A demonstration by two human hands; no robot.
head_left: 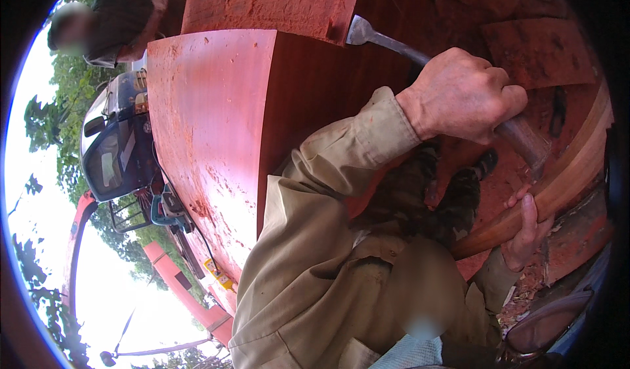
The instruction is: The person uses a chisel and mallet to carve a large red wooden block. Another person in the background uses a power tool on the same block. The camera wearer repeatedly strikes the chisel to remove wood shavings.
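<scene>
At right edge of far rectangular red wooden slab [269, 5], apparently chiselling: gripping long grey steel chisel [398, 45] in left hand [459, 95], curved brown wooden bar [567, 176] in right hand [525, 234]. Probably calls next for striking chisel end.

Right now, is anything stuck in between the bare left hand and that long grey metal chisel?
No, nothing visible: the bare left hand is wrapped right around the long grey metal chisel. Nothing shows between its flared end and the rough red-brown wooden slab either, though I can't tell whether they touch.
</scene>
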